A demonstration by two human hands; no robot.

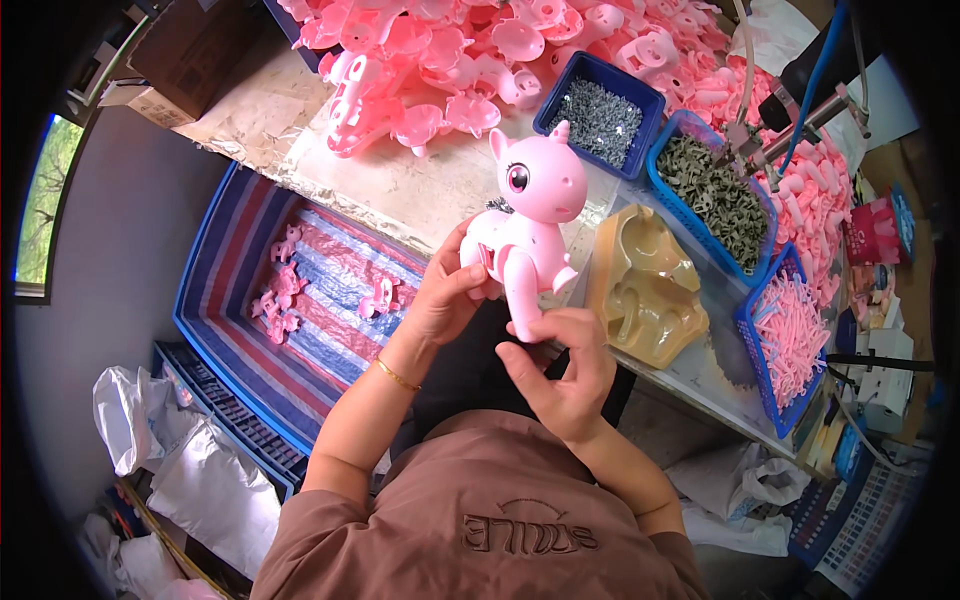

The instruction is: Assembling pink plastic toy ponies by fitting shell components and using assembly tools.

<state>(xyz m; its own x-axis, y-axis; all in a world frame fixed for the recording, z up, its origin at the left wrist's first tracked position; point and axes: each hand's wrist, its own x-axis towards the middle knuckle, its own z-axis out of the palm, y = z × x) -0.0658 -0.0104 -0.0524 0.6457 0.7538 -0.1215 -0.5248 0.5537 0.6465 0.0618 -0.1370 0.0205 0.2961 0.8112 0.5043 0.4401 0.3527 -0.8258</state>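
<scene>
A pink toy unicorn (540, 185) with large painted eyes and a small horn is held upright above the table's near edge. My left hand (450, 295) grips it by the rear of the body, the thumb lying along its side near an opening in the shell. At the front leg's lower end, the bent fingers of my right hand (570, 375) touch the foot, while the thumb stands a little away from it. Right of the toy lies a yellowish translucent moulded fixture (655, 290) with hollows.
Pink shell parts (430, 60) are heaped at the back. Baskets hold screws (600, 115), dark small parts (712, 195) and pink-white sticks (790, 335). A metal-armed machine (790, 135) stands right. Left, a striped lined bin (340, 225) holds several pink pieces.
</scene>
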